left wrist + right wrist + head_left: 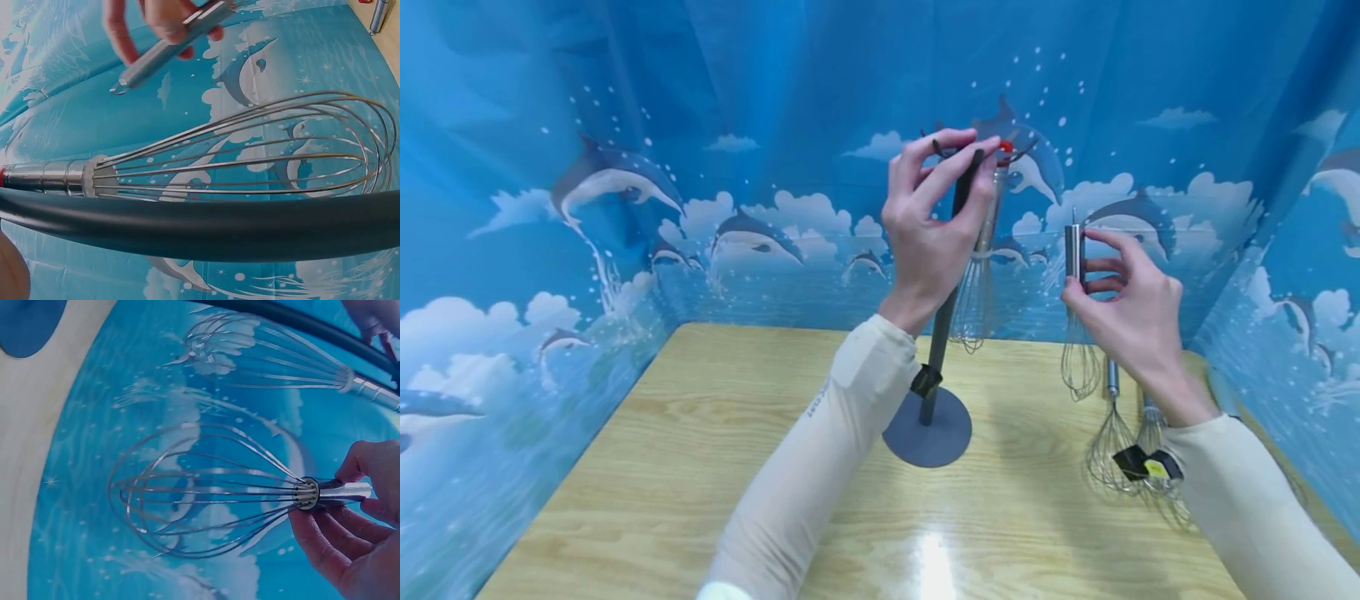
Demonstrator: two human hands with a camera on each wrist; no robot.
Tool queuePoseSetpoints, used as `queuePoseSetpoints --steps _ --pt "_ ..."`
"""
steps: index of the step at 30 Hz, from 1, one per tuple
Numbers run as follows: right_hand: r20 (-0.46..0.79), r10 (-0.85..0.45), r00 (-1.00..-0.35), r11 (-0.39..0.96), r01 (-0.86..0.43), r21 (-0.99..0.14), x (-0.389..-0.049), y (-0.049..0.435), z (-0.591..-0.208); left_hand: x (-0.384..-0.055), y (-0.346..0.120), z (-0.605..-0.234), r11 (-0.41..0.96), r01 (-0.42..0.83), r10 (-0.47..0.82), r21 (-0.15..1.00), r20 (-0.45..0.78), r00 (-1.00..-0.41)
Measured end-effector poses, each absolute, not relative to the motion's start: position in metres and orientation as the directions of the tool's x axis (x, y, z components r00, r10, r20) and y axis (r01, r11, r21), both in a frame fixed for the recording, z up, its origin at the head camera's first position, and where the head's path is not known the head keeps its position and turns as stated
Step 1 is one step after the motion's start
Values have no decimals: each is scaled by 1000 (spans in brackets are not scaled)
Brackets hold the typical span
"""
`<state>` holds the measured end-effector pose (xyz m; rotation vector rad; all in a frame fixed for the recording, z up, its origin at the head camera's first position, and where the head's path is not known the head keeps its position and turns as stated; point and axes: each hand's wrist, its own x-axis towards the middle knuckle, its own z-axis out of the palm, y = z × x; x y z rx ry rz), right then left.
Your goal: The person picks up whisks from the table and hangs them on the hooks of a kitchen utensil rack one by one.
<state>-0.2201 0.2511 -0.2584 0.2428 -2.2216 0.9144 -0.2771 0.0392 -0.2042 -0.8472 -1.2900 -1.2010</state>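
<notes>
My left hand (936, 208) grips the top of a dark upright stand (942, 333), fingers and thumb bent around the pole by its hooks. From a hook with a red tip hangs a wire whisk (987, 225), just right of the pole; its wire loops (250, 165) point down toward the table. To the right, my right hand (1123, 308) pinches the metal handle of a second whisk (1074, 254) between thumb and fingers. That whisk is held in the air, handle up and wires down, apart from the stand. Its collar (307, 493) shows in the right wrist view.
The stand's round base (928, 442) rests on a wooden table (737, 467). More whisks (1112, 383) lie at the table's right side, partly behind my right forearm. A blue dolphin-print curtain (820, 67) encloses the back and sides.
</notes>
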Motion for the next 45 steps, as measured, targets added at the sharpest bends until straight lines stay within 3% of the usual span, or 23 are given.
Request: queuePoseSetpoints --steps 19,27,39,45 --pt "805 35 -593 646 -601 -471 -205 219 -211 -277 41 -204 232 955 -201 182 970 -136" --pt "819 5 -574 628 -635 -449 -205 208 -202 -280 37 -203 318 937 -143 146 984 -105" --pt "831 -26 -556 644 -645 -411 -207 202 -198 -278 28 -199 410 896 -7 172 983 -186" --pt "821 -41 -569 647 -642 -412 -208 201 -198 -277 28 -200 419 890 7 178 980 -200"
